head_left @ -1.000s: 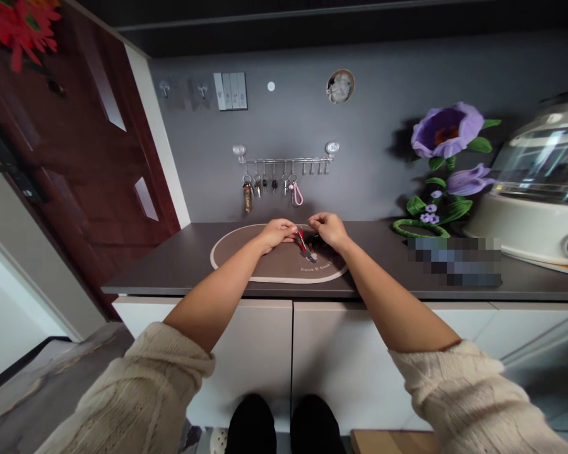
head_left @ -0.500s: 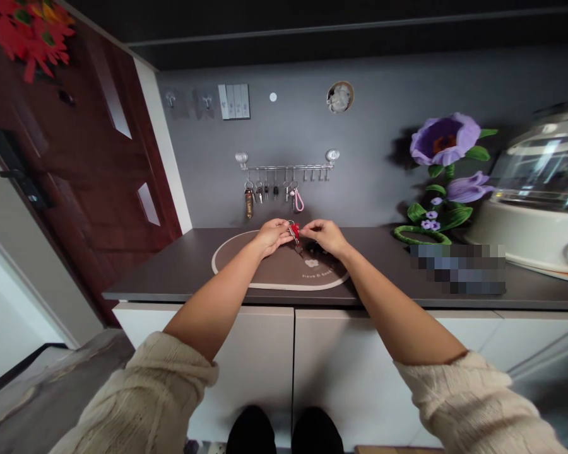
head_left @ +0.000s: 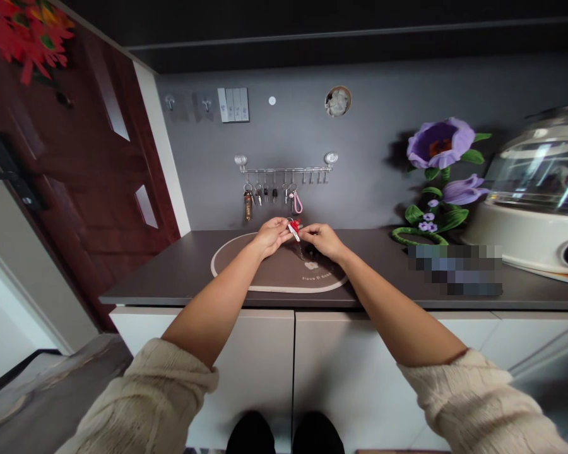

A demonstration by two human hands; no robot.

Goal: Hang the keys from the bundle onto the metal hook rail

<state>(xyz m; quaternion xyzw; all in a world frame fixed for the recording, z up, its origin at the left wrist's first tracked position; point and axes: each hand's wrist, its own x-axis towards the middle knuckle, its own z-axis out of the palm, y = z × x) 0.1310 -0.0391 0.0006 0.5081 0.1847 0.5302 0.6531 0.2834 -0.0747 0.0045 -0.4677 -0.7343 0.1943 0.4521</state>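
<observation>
The left hand (head_left: 272, 236) pinches a red-and-silver metal key bunch (head_left: 294, 227) between thumb and fingers, palm partly turned inward. The right hand (head_left: 325, 241) has its thumb and forefinger pressed together on the right edge of the same bunch, with the remaining fingers curled. The key bunch is located between the two hands, above the rear portion of a brown oval mat with a pale border (head_left: 231, 268); a thin dangling part points down toward the mat. A small black object (head_left: 312, 250), partly hidden, is positioned below the right hand; its type cannot be determined. The mat lies flat on a dark grey countertop (head_left: 156, 265), above white flat-fronted cabinet doors (head_left: 246, 372). Behind the hands, a clear horizontal hook rail (head_left: 288, 169) is fixed to the grey wall panel (head_left: 373, 157). Keys hang from its left and middle hooks, including a brown elongated key fob (head_left: 248, 207) at the left end and a pink looped strap (head_left: 298, 202) near the middle. To the right stand a purple fabric flower with green leaves (head_left: 441, 144) and a cream appliance with a transparent upper section (head_left: 525, 230). To the left is a dark red panelled door (head_left: 94, 183).
</observation>
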